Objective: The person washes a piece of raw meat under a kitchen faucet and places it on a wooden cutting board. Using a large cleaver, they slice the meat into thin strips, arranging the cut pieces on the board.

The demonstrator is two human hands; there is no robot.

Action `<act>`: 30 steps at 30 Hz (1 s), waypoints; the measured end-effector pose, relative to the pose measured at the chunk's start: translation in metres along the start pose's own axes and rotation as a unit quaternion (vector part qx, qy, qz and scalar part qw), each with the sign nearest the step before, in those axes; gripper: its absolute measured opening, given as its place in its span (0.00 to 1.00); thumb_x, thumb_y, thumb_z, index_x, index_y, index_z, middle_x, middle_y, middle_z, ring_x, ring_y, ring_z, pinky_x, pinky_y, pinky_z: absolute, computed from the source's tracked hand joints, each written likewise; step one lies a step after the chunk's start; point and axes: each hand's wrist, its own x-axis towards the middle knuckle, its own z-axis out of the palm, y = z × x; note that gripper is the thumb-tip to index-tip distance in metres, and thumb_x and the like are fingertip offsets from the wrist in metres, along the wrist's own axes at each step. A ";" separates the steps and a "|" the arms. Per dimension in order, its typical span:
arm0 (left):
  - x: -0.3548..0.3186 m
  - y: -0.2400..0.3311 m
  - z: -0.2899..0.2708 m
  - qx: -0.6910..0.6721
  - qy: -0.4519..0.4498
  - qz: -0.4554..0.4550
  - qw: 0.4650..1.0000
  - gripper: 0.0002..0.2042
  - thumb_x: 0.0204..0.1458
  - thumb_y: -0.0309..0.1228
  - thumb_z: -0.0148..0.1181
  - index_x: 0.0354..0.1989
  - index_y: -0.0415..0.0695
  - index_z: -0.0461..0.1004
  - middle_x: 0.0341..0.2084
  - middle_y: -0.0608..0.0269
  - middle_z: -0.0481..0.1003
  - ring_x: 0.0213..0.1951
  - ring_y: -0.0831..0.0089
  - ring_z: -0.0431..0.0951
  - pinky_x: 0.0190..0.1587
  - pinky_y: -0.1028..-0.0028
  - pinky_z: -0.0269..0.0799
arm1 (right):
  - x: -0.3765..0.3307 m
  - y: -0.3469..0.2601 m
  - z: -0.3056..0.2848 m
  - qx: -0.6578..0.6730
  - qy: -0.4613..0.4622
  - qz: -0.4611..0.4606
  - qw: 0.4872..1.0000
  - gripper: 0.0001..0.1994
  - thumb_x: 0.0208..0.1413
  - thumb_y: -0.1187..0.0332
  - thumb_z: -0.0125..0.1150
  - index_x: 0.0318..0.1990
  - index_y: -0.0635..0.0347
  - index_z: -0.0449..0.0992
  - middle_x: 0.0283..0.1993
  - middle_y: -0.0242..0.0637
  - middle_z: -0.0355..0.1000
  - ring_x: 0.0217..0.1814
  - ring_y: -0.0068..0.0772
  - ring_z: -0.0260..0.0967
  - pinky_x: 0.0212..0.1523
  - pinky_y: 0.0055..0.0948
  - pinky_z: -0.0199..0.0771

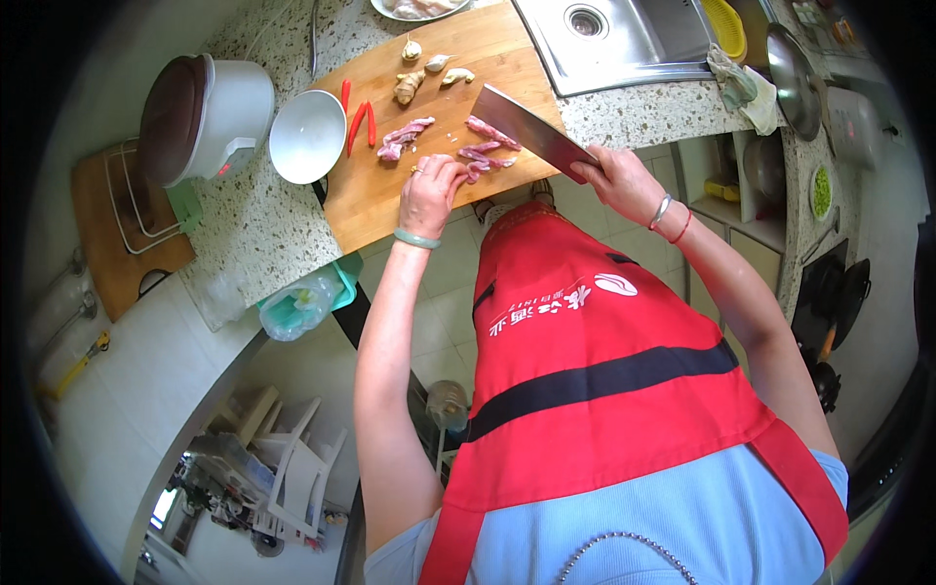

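Note:
My right hand (624,183) is wrapped round the handle of a cleaver (531,135), whose broad blade slants up and left over the wooden cutting board (366,200). Strips of raw meat (485,151) lie beside and partly behind the blade. With fingers bent and drawn together, my left hand (432,193) touches the near end of these strips; its fingertips are partly hidden. A smaller pile of meat strips (403,138) sits just beyond that hand. Farther up the board are ginger (409,88), garlic (411,49) and red chilies (359,125).
A white bowl (308,136) stands at the board's left edge, next to a rice cooker (219,117). Beyond the board is a plate of pale meat (419,8). The steel sink (624,73) lies to the right, with a cloth (746,93) over the counter edge.

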 end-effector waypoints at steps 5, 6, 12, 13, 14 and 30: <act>0.011 -0.004 0.000 0.014 -0.015 0.098 0.995 0.10 0.44 0.33 0.66 0.36 0.51 0.76 0.36 0.68 0.74 0.40 0.67 0.74 0.41 0.68 0.71 | -0.013 0.016 0.012 0.004 0.033 -0.006 0.999 0.14 0.62 0.59 0.53 0.33 0.62 0.68 0.23 0.53 0.71 0.28 0.58 0.70 0.30 0.49 0.68; 0.019 -0.001 -0.003 0.021 0.001 0.119 0.993 0.12 0.44 0.33 0.66 0.39 0.51 0.76 0.38 0.68 0.74 0.42 0.67 0.73 0.42 0.68 0.70 | -0.015 0.018 0.014 -0.014 0.034 -0.005 0.999 0.14 0.62 0.59 0.53 0.33 0.62 0.68 0.23 0.53 0.71 0.28 0.59 0.70 0.30 0.50 0.68; 0.038 -0.004 -0.003 -0.040 -0.054 0.128 0.989 0.17 0.45 0.32 0.65 0.46 0.48 0.75 0.40 0.64 0.73 0.44 0.64 0.72 0.45 0.65 0.69 | -0.021 0.022 0.018 -0.065 0.035 -0.004 0.997 0.14 0.62 0.58 0.53 0.33 0.61 0.67 0.23 0.54 0.70 0.28 0.60 0.69 0.29 0.52 0.68; 0.038 -0.004 -0.002 -0.052 -0.069 0.118 0.989 0.16 0.45 0.32 0.65 0.45 0.48 0.75 0.39 0.64 0.73 0.43 0.63 0.72 0.45 0.65 0.68 | -0.021 0.021 0.019 -0.066 0.036 -0.005 0.997 0.14 0.62 0.58 0.53 0.33 0.61 0.67 0.23 0.54 0.70 0.28 0.60 0.69 0.29 0.52 0.68; 0.035 -0.004 0.001 -0.035 -0.068 0.098 0.992 0.16 0.45 0.32 0.66 0.44 0.47 0.74 0.37 0.63 0.73 0.42 0.62 0.72 0.43 0.64 0.69 | -0.021 0.021 0.019 -0.068 0.037 -0.007 0.997 0.14 0.62 0.58 0.53 0.33 0.61 0.67 0.23 0.53 0.70 0.28 0.60 0.69 0.29 0.52 0.68; 0.003 0.046 0.025 0.030 0.099 -0.186 0.977 0.18 0.47 0.37 0.68 0.46 0.47 0.73 0.40 0.61 0.71 0.45 0.60 0.70 0.48 0.62 0.66 | -0.026 0.018 0.031 -0.088 0.038 -0.009 0.995 0.14 0.63 0.58 0.52 0.32 0.60 0.64 0.21 0.54 0.69 0.27 0.60 0.69 0.27 0.53 0.67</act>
